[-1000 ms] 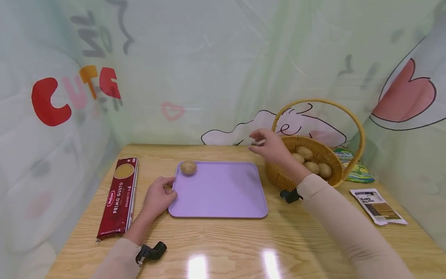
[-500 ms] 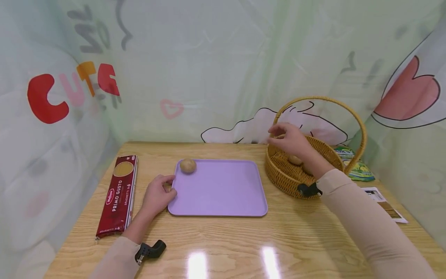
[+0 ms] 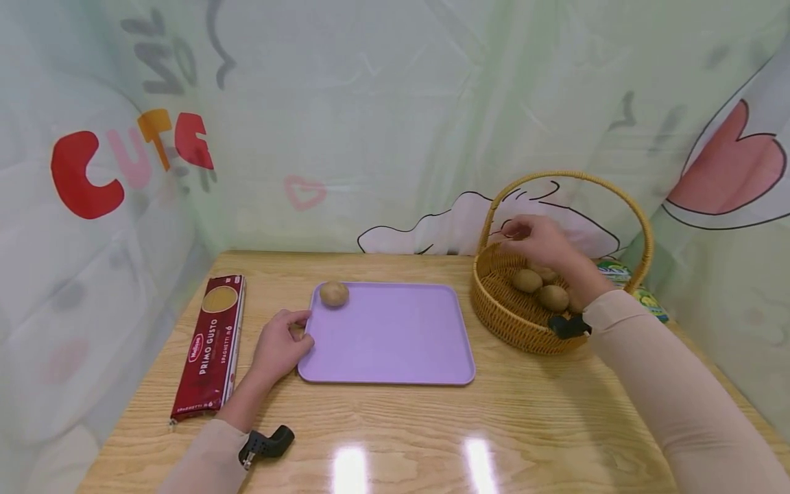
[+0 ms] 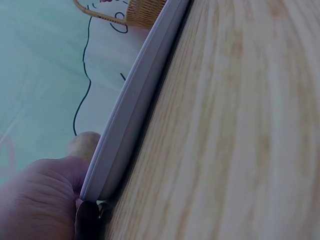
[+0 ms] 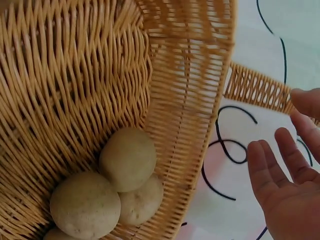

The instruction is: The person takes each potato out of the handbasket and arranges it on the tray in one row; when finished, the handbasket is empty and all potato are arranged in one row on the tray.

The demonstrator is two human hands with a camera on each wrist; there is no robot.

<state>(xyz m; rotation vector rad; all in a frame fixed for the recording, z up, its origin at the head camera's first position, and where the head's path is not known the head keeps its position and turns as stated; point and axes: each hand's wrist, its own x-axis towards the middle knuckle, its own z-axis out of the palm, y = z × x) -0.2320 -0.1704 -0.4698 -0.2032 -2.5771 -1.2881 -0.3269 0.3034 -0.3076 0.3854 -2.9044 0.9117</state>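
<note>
My left hand (image 3: pixel 280 345) grips the left rim of a lilac tray (image 3: pixel 395 343), its thumb and forefinger at the edge. The left wrist view shows this hand (image 4: pixel 42 200) against the tray's side (image 4: pixel 127 100); some fingers are hidden. One potato (image 3: pixel 334 293) lies in the tray's far left corner. My right hand (image 3: pixel 540 240) is over the wicker basket (image 3: pixel 503 312), fingers loosely bent and holding nothing. Several potatoes (image 3: pixel 553 298) lie in the basket, clustered in the right wrist view (image 5: pixel 85 205). There, the right hand (image 5: pixel 292 200) is apart from them, near the basket's handle (image 5: pixel 257 89).
A red spaghetti pack (image 3: pixel 208 350) lies left of the tray. Behind the basket, a green and yellow packet (image 3: pixel 648 302) is partly hidden. The basket's tall handle (image 3: pixel 642 223) arches above it. A printed curtain (image 3: pixel 370 123) hangs behind the wooden table (image 3: pixel 382 432).
My right hand has moved right from beside the basket's left rim to above its inside. The basket has shifted slightly. My left hand stays at the tray, and the potato there has not moved.
</note>
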